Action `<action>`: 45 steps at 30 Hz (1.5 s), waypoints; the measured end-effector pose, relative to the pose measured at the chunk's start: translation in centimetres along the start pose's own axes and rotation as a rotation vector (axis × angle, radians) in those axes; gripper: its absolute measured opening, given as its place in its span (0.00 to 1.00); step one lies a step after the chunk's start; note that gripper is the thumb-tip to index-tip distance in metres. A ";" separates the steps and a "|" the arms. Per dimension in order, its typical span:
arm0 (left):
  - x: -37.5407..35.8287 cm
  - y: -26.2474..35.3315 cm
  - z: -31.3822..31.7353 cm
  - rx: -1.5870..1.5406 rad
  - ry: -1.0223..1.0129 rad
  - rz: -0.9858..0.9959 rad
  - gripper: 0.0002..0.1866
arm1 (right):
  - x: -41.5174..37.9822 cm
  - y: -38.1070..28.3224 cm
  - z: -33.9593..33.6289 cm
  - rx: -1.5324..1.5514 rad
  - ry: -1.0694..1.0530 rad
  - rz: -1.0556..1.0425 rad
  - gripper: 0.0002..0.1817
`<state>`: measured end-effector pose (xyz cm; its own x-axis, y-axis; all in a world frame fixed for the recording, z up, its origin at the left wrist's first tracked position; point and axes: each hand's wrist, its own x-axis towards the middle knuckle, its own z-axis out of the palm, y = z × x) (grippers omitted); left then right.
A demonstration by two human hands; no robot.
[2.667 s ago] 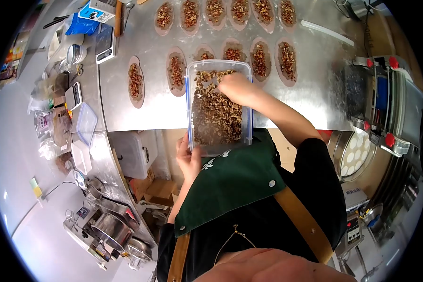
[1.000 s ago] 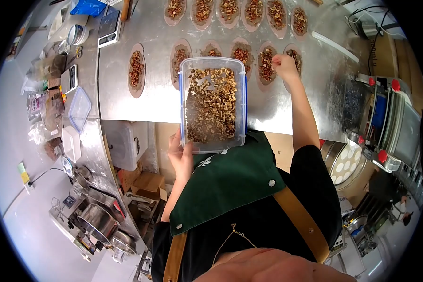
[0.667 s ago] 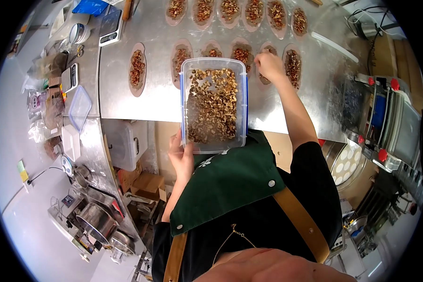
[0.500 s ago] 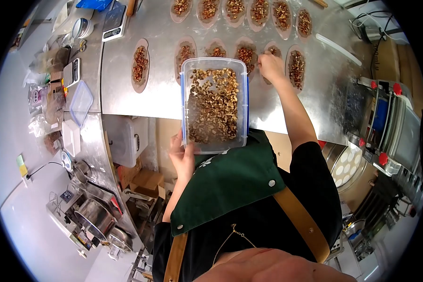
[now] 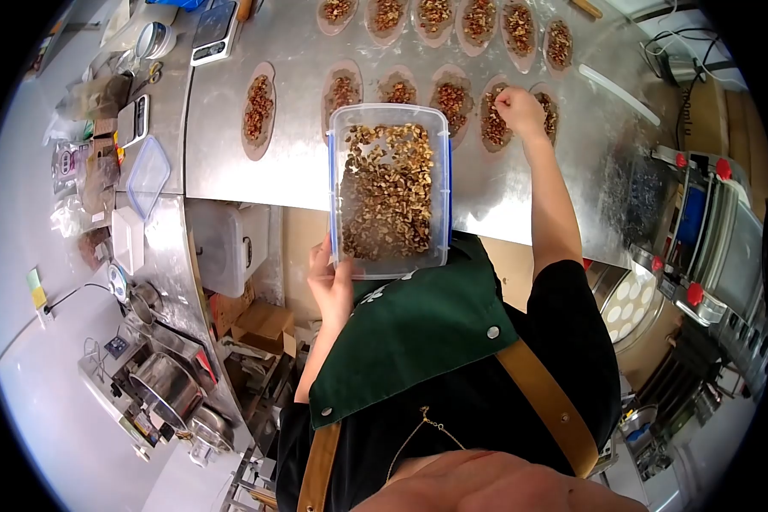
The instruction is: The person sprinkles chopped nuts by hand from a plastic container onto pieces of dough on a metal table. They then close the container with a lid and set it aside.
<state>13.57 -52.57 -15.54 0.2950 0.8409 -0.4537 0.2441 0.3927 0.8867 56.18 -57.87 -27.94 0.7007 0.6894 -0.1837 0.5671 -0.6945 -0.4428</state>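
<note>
My left hand (image 5: 333,277) grips the near left corner of a clear plastic box (image 5: 444,196), its fingers wrapped round the edge. Chopped walnuts (image 5: 391,200) cover most of the box's bottom. Over the front row of flat oval dough pieces, my right hand (image 5: 520,111) is closed, fingertips bunched; what they hold is hidden. It hovers between the dough piece (image 5: 494,128) on its left and the rightmost dough piece (image 5: 548,90), which it partly covers. Both are topped with nuts and reddish bits. The box hides the near ends of other dough pieces (image 5: 341,66).
A second row of topped dough ovals (image 5: 478,47) lies farther back on the steel table (image 5: 239,183). A white strip (image 5: 619,94) lies at the right, near a metal machine (image 5: 717,222). A scale (image 5: 216,34) and a clear lid (image 5: 148,177) are on the left.
My right hand has moved right, from over one dough piece to beside the rightmost one, uncovering the first piece's topping. My left hand still holds the box in the same place.
</note>
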 end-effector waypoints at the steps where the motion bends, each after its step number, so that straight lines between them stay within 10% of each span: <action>1: 0.0 0.0 0.1 -0.003 -0.001 -0.005 0.25 | -0.1 0.5 -0.3 0.016 -0.004 0.024 0.05; 9: 0.3 -0.3 0.5 0.016 -0.036 0.015 0.25 | -1.8 0.4 -2.0 0.158 0.219 -0.048 0.06; 14: 0.7 -0.6 0.8 0.018 -0.099 0.045 0.25 | -8.6 -10.9 -5.5 0.431 0.007 -0.487 0.03; 18: 0.9 -0.9 1.0 0.079 -0.136 0.108 0.25 | -12.5 -16.3 -0.7 -0.295 -0.244 -0.814 0.07; 21: 0.7 -0.9 1.1 0.099 -0.135 0.116 0.24 | -12.3 -17.4 3.4 -0.500 0.007 -0.775 0.09; 25: 0.5 -0.4 1.1 0.087 -0.131 0.086 0.25 | -12.8 -18.2 3.4 -0.284 -0.240 -0.871 0.07; 33: 0.5 -0.6 0.8 0.084 -0.134 0.097 0.26 | -10.7 -17.0 1.8 -0.123 -0.253 -0.779 0.03; 36: 0.5 -0.4 1.0 0.061 -0.118 0.079 0.26 | -10.1 -14.8 0.2 0.414 -0.173 -0.716 0.04; 45: 0.2 -0.1 0.7 0.020 -0.071 0.008 0.25 | -5.5 -0.1 -2.0 0.515 0.009 0.066 0.08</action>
<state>14.21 -52.66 -15.81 0.3619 0.8153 -0.4520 0.2599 0.3774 0.8888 53.11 -61.99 -25.10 0.7329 0.6443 -0.2186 0.2372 -0.5431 -0.8055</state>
